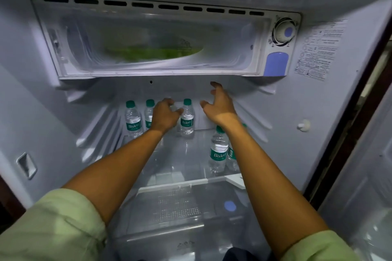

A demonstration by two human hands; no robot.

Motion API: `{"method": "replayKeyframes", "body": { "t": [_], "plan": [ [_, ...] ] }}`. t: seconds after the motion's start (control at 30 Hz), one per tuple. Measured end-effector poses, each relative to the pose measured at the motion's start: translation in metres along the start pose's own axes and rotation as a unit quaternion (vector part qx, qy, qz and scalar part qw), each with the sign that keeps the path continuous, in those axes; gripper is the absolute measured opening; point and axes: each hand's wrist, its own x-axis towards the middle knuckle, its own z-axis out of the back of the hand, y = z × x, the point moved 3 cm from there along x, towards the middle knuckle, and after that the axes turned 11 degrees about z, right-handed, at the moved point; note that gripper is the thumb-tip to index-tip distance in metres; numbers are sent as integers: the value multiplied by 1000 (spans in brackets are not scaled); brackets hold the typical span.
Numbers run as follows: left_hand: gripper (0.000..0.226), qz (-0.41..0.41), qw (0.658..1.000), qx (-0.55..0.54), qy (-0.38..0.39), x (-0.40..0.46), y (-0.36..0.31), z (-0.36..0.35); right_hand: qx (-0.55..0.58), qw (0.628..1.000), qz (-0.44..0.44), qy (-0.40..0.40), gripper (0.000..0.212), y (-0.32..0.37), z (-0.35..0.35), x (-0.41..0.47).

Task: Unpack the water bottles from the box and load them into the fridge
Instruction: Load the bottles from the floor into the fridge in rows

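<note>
The left hand [164, 115] has its fingers [169, 103] curled round a clear plastic bottle [174, 108] in the back row on the fridge's glass shelf [186, 154]. The right hand [218, 108] hovers, fingers spread, holding nothing. Ribbed, green-capped bottles [187, 119] read "Bisleri" on green labels; two more [218, 152] stand near the shelf's front right.

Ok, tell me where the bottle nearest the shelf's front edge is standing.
In the head view it stands upright at the front right of the glass shelf: the front bottle, just left of the right forearm, with another bottle close behind it.
</note>
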Motion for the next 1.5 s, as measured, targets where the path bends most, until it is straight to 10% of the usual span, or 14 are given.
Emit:
{"method": "replayKeyframes", "body": {
  "t": [0.8, 1.5],
  "plan": [
    [60, -23, 971, 239, 20, 92, 19, 1, -165, 964, -82, 192, 89, -32, -139, 80],
    [60, 20, 990, 140, 30, 56, 26, 5, -89, 980, -81, 156, 68, -33, -120, 53]
  ]
}}
